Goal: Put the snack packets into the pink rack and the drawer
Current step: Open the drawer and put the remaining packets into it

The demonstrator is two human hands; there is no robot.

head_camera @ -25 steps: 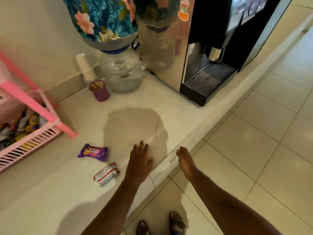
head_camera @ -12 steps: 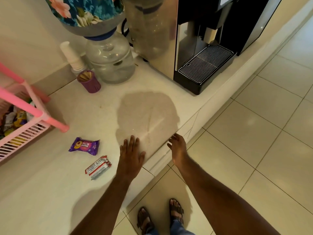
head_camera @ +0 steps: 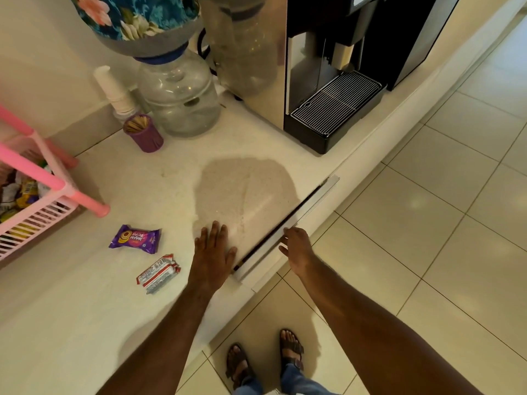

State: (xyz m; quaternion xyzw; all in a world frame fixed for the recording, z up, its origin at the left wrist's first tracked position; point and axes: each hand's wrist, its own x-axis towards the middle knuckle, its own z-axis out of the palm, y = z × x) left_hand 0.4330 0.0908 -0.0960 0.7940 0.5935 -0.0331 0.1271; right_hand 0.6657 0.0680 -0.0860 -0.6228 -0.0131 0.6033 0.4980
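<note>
A purple snack packet (head_camera: 135, 238) and a red-and-white snack packet (head_camera: 157, 273) lie on the white counter (head_camera: 85, 295), left of my hands. My left hand (head_camera: 214, 250) rests flat on the counter near its front edge, fingers straight. My right hand (head_camera: 296, 248) grips the front of the white drawer (head_camera: 299, 215) under the counter edge, fingers curled beneath its lip. The drawer stands a narrow crack open, showing a dark gap. The pink rack (head_camera: 42, 181) stands at the far left with several packets in its basket.
A purple cup of sticks (head_camera: 144, 135), a stack of paper cups (head_camera: 112, 91), a clear water jar (head_camera: 179, 95) under a floral-covered bottle and a black coffee machine (head_camera: 336, 89) line the back of the counter. Tiled floor (head_camera: 427, 223) and my sandalled feet lie below.
My right hand moved from the air to the drawer front and pulled it out a crack. My left hand stayed flat on the counter. The camera tilted down slightly.
</note>
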